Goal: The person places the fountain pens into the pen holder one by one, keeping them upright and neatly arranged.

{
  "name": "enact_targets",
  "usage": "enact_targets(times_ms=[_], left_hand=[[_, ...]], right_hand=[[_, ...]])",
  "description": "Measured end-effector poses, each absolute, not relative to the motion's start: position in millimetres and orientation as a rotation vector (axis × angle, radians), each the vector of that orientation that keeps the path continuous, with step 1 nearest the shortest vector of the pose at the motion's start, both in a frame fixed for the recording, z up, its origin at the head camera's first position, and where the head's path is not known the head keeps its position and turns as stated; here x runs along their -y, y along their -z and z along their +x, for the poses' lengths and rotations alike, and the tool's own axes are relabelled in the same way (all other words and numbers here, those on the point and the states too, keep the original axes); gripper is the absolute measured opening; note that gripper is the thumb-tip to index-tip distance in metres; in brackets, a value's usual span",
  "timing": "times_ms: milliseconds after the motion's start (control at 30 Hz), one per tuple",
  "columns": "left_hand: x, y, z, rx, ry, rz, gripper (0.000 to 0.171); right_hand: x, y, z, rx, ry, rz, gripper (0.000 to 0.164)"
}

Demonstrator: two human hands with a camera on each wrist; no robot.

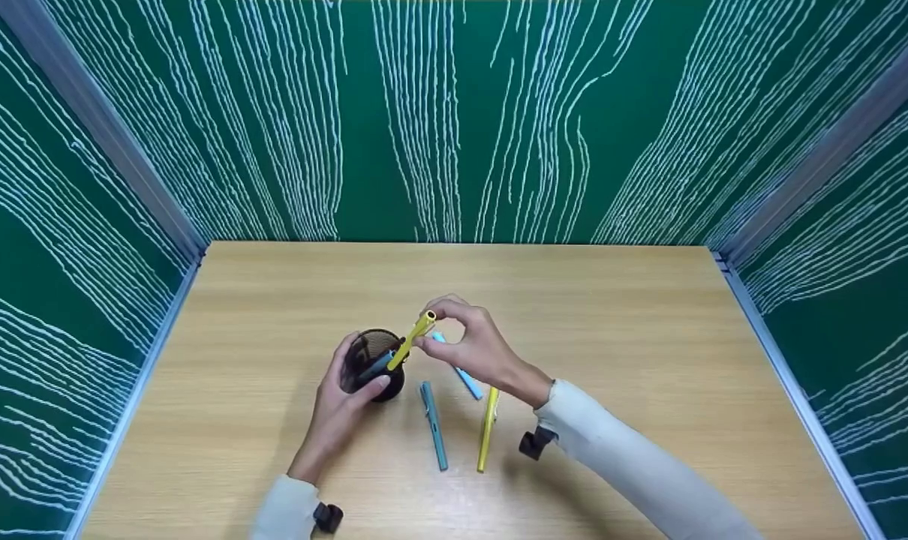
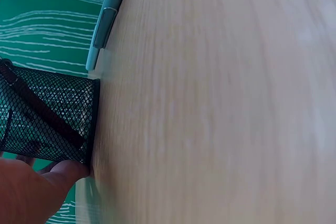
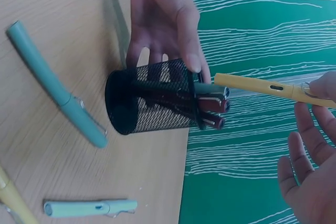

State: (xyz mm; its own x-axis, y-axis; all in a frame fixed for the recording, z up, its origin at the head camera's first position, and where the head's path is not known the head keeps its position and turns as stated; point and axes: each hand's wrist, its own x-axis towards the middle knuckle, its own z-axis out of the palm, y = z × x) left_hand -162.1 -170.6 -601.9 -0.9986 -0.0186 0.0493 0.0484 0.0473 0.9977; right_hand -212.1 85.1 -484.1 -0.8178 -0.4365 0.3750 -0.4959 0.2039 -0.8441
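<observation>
The right grip (image 1: 484, 346) pinches a yellow pen (image 3: 252, 84), the left grip (image 1: 337, 411) clasps the cup (image 3: 163, 116); the pens inside (image 3: 216, 103) could catch its tip, knocking it loose.

The pen cup (image 3: 151, 100) is wire mesh, apparently metal; the held pen (image 3: 254, 84) is smooth plastic with a metal clip (image 3: 306, 91); the tabletop (image 1: 611, 322) is smooth, wood-grained, slightly glossy.

Behind the cup (image 3: 149, 100), a hand can pass until the wall (image 1: 360, 150). The left hand (image 1: 338, 412) blocks the cup's left side, the right hand (image 1: 480, 343) holds a yellow pen (image 3: 252, 84) before its mouth, and three pens (image 1: 434, 427) lie rightward.
</observation>
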Motion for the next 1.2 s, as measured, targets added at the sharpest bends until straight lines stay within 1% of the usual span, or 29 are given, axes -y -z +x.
enact_targets(times_ms=[333,500,667,1200], left_hand=[[171,603,-162,2.257,2.126,-0.021,0.091],[171,604,-162,2.255,2.127,-0.018,0.091],[171,604,-162,2.236,2.135,-0.025,0.092],[172,604,-161,2.221,2.171,-0.046,0.092]], right_hand=[[-73,485,-216,2.348,-1.74,0.871,0.014],[-69,488,-218,2.364,-1.719,0.821,0.016],[-67,494,-222,2.417,-1.679,0.773,0.018],[-60,518,-225,2.48,-1.645,0.748,0.013]])
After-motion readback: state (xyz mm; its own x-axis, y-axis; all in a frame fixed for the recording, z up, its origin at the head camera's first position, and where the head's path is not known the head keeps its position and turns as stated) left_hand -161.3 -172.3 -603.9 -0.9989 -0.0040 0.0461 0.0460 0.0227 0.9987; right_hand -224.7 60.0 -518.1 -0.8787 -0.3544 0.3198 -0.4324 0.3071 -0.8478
